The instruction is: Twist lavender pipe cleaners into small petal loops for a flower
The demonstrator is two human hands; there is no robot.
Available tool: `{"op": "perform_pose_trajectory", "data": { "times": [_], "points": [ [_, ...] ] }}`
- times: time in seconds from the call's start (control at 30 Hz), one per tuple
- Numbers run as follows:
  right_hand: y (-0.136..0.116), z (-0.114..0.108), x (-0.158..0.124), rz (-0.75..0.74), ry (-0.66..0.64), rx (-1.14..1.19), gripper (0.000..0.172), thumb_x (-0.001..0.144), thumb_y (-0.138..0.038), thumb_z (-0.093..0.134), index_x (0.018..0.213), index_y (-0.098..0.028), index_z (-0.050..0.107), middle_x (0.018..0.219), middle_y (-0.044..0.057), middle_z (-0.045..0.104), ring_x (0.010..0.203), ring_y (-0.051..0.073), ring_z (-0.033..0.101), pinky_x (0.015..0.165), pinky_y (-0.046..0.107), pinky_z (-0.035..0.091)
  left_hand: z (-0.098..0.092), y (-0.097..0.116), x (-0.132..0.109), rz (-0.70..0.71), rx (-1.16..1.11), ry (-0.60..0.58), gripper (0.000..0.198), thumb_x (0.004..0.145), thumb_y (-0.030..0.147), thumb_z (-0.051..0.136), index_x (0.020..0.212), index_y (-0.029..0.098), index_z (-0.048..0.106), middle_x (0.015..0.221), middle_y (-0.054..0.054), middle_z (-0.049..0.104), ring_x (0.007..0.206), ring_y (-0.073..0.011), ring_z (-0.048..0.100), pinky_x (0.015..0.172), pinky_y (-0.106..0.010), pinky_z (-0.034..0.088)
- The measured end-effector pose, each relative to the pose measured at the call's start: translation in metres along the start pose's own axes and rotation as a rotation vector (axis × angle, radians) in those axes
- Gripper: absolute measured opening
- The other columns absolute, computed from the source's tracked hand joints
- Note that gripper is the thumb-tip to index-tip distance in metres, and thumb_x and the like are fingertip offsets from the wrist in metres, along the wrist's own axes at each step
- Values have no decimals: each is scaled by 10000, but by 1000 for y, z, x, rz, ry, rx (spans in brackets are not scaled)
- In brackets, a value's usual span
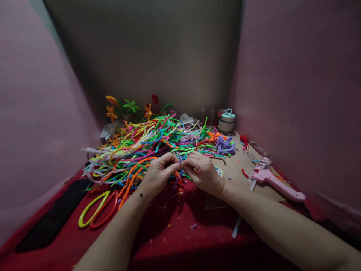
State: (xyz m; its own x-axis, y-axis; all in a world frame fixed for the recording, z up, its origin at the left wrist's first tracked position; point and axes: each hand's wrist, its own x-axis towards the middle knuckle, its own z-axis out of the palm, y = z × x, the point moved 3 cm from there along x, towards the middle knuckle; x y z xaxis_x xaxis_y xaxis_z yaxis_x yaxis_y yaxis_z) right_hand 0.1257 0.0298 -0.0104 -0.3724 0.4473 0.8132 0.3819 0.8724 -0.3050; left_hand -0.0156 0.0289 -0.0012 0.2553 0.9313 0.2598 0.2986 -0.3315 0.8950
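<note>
Near the middle of the view, my left hand (161, 170) and my right hand (203, 171) meet at their fingertips. Both are closed in a pinch on a purple pipe cleaner (179, 157), which sticks up between them, and a purple length hangs below. Behind and left of the hands lies a large heap of multicoloured pipe cleaners (143, 139). Purple coiled pieces (225, 145) rest at the heap's right end.
On the red cloth (175, 241) lie yellow-and-red handles (98, 210) and a black strip (56, 214). A pink glue gun (278, 182) rests right on the cardboard (239, 165). Behind stand a lidded jar (226, 122) and orange and green flowers (131, 105).
</note>
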Motion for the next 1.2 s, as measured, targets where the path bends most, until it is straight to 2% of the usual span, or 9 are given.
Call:
{"op": "perform_pose_trajectory", "data": {
  "times": [0.63, 1.2],
  "points": [
    [3, 3, -3, -18, -10, -47, 157, 791, -103, 469, 663, -168, 533, 620, 36, 557, 627, 148, 492, 624, 279, 384, 3, 0, -1, 30, 28, -3, 156, 732, 279, 580, 686, 154, 501, 622, 43, 437, 550, -73, 367, 488, -187, 313],
    [4, 6, -5, 2, -9, -25, 149, 783, -98, 490, 657, -166, 531, 619, 34, 561, 630, 143, 489, 612, 269, 382, 3, 1, -1, 69, 110, -17, 134, 739, 251, 553, 665, 151, 502, 628, 36, 450, 572, -81, 391, 514, -197, 331]
  ]
}}
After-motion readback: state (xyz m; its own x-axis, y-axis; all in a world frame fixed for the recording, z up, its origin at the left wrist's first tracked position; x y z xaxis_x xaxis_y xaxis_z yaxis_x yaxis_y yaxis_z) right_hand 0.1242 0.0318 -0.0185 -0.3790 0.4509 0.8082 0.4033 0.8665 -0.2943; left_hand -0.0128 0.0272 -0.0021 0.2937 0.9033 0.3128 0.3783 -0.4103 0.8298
